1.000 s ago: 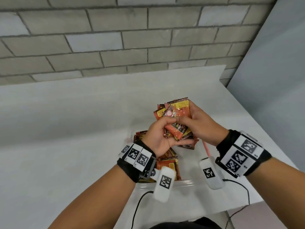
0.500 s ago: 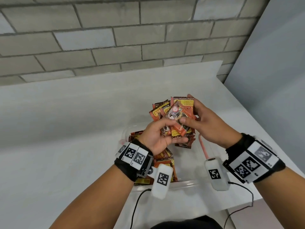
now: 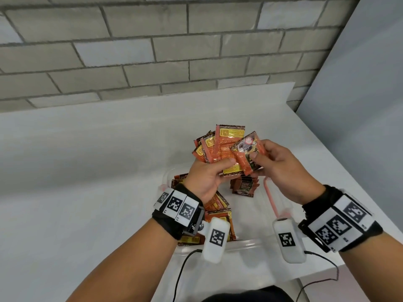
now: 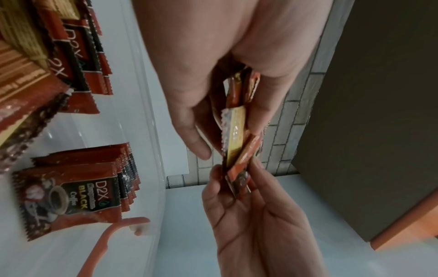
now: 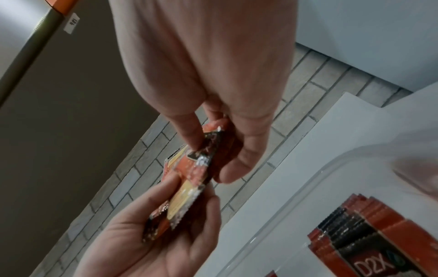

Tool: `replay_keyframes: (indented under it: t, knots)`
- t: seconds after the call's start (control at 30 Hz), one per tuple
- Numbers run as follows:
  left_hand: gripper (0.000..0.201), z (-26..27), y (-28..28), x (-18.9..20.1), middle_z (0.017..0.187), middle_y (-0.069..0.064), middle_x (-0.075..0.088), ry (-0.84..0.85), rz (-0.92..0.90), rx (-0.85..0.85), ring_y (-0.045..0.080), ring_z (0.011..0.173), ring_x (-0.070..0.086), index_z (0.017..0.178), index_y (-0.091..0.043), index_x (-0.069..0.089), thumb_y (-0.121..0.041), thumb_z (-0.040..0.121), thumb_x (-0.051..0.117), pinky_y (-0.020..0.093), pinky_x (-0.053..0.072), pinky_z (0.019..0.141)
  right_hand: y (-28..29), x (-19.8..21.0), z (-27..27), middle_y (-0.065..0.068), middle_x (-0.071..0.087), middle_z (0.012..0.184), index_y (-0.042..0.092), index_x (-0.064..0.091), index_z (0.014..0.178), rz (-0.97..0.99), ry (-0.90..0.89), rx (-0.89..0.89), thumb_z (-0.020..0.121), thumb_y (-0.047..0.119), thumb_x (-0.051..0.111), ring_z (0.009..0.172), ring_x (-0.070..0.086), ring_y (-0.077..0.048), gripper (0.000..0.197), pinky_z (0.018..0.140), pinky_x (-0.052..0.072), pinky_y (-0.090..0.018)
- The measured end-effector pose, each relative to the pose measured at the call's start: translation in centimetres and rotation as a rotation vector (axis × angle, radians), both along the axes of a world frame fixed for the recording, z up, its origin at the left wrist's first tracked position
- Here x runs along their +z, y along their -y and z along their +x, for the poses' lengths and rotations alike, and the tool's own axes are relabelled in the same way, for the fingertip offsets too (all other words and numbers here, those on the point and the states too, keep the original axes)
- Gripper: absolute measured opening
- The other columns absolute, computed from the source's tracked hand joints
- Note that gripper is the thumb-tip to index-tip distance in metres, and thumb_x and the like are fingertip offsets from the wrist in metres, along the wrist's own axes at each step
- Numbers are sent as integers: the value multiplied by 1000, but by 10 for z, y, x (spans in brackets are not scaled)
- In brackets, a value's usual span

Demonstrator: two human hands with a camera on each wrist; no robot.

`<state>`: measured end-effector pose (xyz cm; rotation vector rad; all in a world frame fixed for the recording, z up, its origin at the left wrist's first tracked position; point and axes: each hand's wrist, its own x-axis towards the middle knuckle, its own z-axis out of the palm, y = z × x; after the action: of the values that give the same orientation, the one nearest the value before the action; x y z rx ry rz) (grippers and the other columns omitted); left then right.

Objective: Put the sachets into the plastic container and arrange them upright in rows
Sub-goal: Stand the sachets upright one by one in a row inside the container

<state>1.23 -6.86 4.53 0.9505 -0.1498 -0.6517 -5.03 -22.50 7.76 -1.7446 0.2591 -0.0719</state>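
Both hands are up over the clear plastic container (image 3: 246,244) with its pinkish-orange rim clips, busy with coffee sachets. Left hand (image 3: 206,178) has thumb and fingers clamped round a fanned bunch of orange-red foil sachets (image 3: 218,147), yellow back panels facing up. Right hand (image 3: 281,168) pinches a single orange-red sachet (image 3: 248,152), printed front showing, tilted and overlapping the right edge of the bunch — the two hands are nearly touching.

From the left wrist view you see the bunch edge-on, squeezed between the left hand's fingers (image 4: 189,131) and thumb, with the right hand's fingertips on the single sachet just past it.

Down in the container there's a neat little stack of red-and-black sachets (image 3: 244,186) on the far side, fronts reading "D2X ... BLACK Coffee" — they look overlapped and leaning, can't tell how upright. Nearer and to the left sits a looser pile of the same sachets (image 3: 218,205), some face down, partly hidden under the left wrist.

Container sits on a white table (image 3: 87,171), near its right edge, with a grey brick wall (image 3: 152,51) at the far side.
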Motion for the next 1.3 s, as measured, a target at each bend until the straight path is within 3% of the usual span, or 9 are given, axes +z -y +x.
replay_keyframes:
  t: [0.1,0.17,0.33,0.5,0.7,0.83,0.97,1.13,1.3]
  knots:
    - [36,-1,0,0,102,8,71,10,4,18,25,96,67,112,-10,61,-2,77,63,39,58,73,-4,0,0,-7,72,98,9,63,107,53,4,2,94,9,53,83,70,-19,16,69,59,-28]
    - [34,1,-2,1,105,10,71,-29,-19,15,25,97,67,110,-12,62,-12,76,64,44,57,80,-2,1,1,-7,73,95,6,63,106,91,1,-8,94,7,53,81,70,-18,16,64,57,-25]
    - [6,5,-9,0,88,12,72,-77,-26,8,30,87,69,87,-8,65,-8,83,60,42,55,83,5,5,5,-3,72,92,7,59,105,308,2,-97,95,9,50,80,69,-15,13,66,58,-26]
    - [24,2,-7,0,99,12,73,49,93,-57,26,85,71,101,-15,67,2,88,59,30,59,72,1,4,9,-7,71,92,9,57,108,313,-15,-105,94,9,54,79,69,-17,15,67,58,-27]
    - [20,7,-10,6,105,17,66,-160,-25,-52,32,93,66,109,-4,55,-1,94,42,44,57,77,7,6,8,2,72,89,13,61,108,281,9,-112,94,4,51,76,67,-7,19,62,54,-23]
    - [19,7,-9,4,95,7,72,-90,24,-65,24,87,70,103,-8,59,3,94,46,40,59,74,7,3,7,-5,70,96,7,60,107,290,-45,-84,94,3,50,80,66,-12,17,66,55,-22]
    - [20,5,-7,4,97,4,71,-65,53,-54,22,90,69,104,-11,58,3,93,49,39,59,75,5,-1,7,-9,69,97,8,56,99,311,-86,-96,93,3,52,84,66,-17,8,68,57,-27]
    - [19,7,-10,5,93,5,72,-26,69,-65,20,80,71,105,-11,59,0,93,51,35,60,70,9,3,7,-3,72,88,11,57,105,261,-46,-108,92,2,52,72,67,-13,16,63,54,-24]
    - [11,7,-15,7,84,8,72,109,215,-55,18,63,70,102,-14,62,-13,92,58,22,56,50,16,15,8,-2,71,93,8,62,109,258,-44,-9,94,0,46,79,64,-12,24,68,52,-21]
